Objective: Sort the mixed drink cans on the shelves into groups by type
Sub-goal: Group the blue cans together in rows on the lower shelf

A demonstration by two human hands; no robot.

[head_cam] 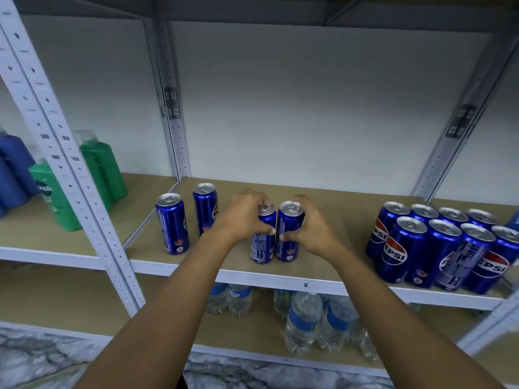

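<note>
Two slim blue cans stand side by side in the middle of the shelf (280,279). My left hand (243,213) grips the left slim can (263,245) near its top. My right hand (310,224) wraps the right slim can (288,234). Both cans rest upright on the board and almost touch. Two more slim blue cans (172,223) (205,207) stand apart to the left. At the right, several wider blue Pepsi cans (438,248) are packed in two rows.
White slotted uprights (73,169) divide the shelving. Green and blue bottles (56,197) fill the left bay. Water bottles (303,321) stand on the lower shelf. Marbled floor shows at the bottom.
</note>
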